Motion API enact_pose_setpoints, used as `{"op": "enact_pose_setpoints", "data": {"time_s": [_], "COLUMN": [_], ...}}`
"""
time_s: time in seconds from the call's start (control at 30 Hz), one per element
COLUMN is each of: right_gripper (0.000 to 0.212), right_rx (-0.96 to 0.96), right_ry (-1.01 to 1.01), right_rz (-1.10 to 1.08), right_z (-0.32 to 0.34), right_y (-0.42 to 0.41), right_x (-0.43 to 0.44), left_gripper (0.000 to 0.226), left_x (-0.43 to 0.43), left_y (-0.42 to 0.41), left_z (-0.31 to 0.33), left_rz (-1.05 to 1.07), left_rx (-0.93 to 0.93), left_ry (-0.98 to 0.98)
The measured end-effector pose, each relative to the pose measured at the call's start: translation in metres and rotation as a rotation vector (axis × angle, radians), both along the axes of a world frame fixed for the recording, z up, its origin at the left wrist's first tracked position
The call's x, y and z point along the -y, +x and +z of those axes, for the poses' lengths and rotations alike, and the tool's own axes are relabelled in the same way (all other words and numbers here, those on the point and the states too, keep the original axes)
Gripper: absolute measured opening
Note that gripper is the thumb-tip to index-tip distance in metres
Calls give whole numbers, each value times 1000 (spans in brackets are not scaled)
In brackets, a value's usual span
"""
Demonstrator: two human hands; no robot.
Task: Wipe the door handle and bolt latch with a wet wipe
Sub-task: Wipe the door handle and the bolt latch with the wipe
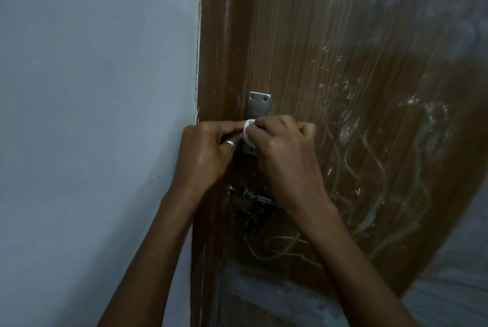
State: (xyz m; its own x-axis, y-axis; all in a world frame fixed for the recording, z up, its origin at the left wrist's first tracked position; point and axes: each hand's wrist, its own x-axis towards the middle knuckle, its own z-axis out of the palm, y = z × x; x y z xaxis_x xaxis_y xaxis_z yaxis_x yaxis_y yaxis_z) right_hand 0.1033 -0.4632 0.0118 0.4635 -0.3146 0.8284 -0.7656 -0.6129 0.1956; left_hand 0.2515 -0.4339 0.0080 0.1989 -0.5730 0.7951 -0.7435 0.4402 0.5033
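Observation:
A silver metal plate of the door handle [258, 106] is screwed to the brown wooden door [330, 89]. Both hands cover its middle. My right hand [285, 152] presses a small white wet wipe [247, 133] against the plate. My left hand [204, 152], with a ring on one finger, is closed beside it, fingertips touching the wipe's left edge. Below the hands a dark bolt latch [250, 196] sits on the door, partly hidden by my right wrist.
A pale blue-grey wall [92, 115] fills the left side, meeting the door frame [211, 62]. The door surface carries whitish streaks and scribbles. A loose string loop [277, 247] hangs below the latch.

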Motion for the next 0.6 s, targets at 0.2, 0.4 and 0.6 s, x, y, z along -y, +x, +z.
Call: {"op": "enact_pose_setpoints", "data": {"time_s": [0.2,0.4,0.6], "right_gripper": [37,26,15], "right_rx": [-18,11,-12], "right_ry": [22,53,113], "right_rz": [9,87,243], "right_z": [0,16,53], "right_y": [-53,-47,-6], "right_x": [-3,0,15], "left_gripper": [28,28,28], "left_x": [1,1,2], "left_y": [-3,-4,-2], "left_z": [-1,-2,-3], "left_rz": [38,32,7], "left_rx": [-61,-87,-65], "left_ry": [20,14,2]}}
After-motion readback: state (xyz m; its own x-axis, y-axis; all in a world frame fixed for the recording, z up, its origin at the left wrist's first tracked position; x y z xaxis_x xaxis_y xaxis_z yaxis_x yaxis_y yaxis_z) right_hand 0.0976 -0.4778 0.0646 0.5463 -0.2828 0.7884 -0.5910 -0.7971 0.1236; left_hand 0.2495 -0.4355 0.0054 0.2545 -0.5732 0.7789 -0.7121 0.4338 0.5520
